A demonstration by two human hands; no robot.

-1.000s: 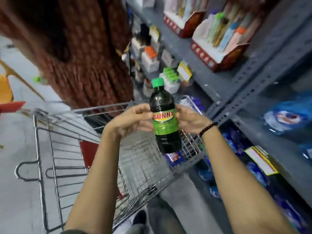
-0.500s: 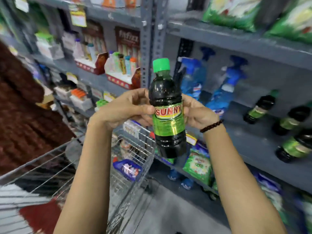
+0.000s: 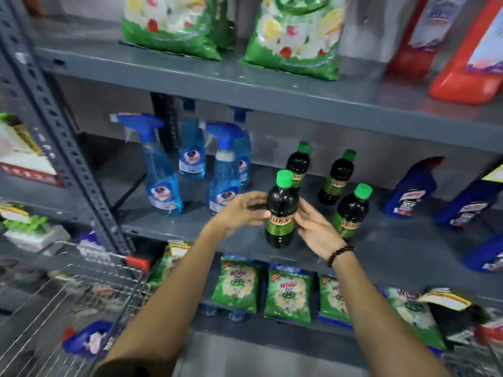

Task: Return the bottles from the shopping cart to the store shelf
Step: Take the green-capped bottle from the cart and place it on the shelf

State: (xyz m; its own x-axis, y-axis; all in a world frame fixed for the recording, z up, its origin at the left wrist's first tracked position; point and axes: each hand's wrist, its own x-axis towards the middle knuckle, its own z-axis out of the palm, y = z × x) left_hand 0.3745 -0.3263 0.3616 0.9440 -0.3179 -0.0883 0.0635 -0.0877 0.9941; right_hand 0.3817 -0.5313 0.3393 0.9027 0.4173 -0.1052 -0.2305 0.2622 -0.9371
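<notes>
A dark Sunny bottle (image 3: pixel 280 210) with a green cap and green label stands upright at the front edge of the grey middle shelf (image 3: pixel 190 229). My left hand (image 3: pixel 239 210) touches its left side and my right hand (image 3: pixel 315 227) its right side, fingers curled around it. Three matching Sunny bottles stand on the same shelf: one right behind it (image 3: pixel 298 161), one further back (image 3: pixel 336 178) and one just right of my right hand (image 3: pixel 352 210). The wire shopping cart (image 3: pixel 68 289) is at lower left, with a blue pack (image 3: pixel 87 341) inside.
Blue spray bottles (image 3: pixel 163 170) stand left of the Sunny bottles, dark blue cleaner bottles (image 3: pixel 411 189) to the right. Green detergent bags fill the shelf above (image 3: pixel 294 34) and the shelf below (image 3: pixel 288 295). A slotted grey upright (image 3: pixel 54 126) rises beside the cart.
My view swung from the cart to the shelf. Both hands carried the Sunny bottle forward and down onto the middle shelf, beside the other Sunny bottles.
</notes>
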